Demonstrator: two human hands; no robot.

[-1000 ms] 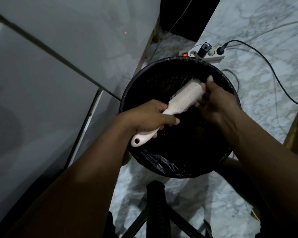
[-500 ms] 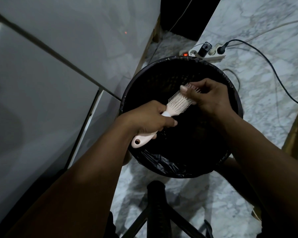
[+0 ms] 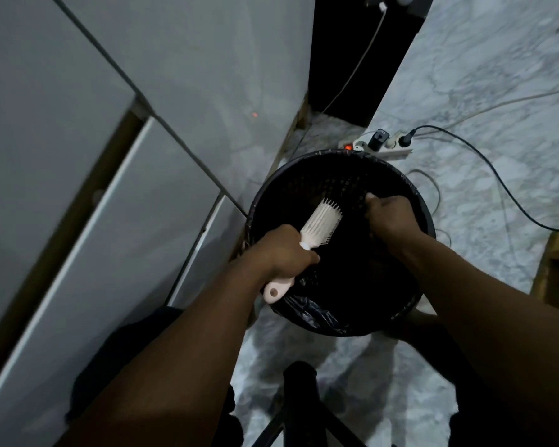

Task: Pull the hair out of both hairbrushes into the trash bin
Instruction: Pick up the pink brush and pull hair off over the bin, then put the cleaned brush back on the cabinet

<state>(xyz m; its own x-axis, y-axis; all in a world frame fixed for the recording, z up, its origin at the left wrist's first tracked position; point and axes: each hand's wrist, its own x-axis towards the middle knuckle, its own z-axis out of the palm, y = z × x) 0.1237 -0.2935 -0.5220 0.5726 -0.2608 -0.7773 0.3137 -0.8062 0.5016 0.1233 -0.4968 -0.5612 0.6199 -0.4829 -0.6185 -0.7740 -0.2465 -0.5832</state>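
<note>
A pale pink hairbrush (image 3: pixel 320 219) is held over the round black trash bin (image 3: pixel 307 175), which is lined with a black bag. My left hand (image 3: pixel 284 253) grips the brush by its handle, with the bristled head pointing up and away. My right hand (image 3: pixel 389 217) hovers over the bin to the right of the brush head, apart from it, with its fingers curled closed. Whether hair is pinched in those fingers is too dark to tell. Only one hairbrush is in view.
A white cabinet (image 3: pixel 110 175) stands close on the left. A power strip (image 3: pixel 381 146) with plugs and cables lies on the marble floor behind the bin. A wooden leg (image 3: pixel 552 269) is at the right, and a black stand (image 3: pixel 299 401) is below.
My right hand has left the brush head and moved right over the bin. The view has shifted, so the bin sits lower and more to the right.
</note>
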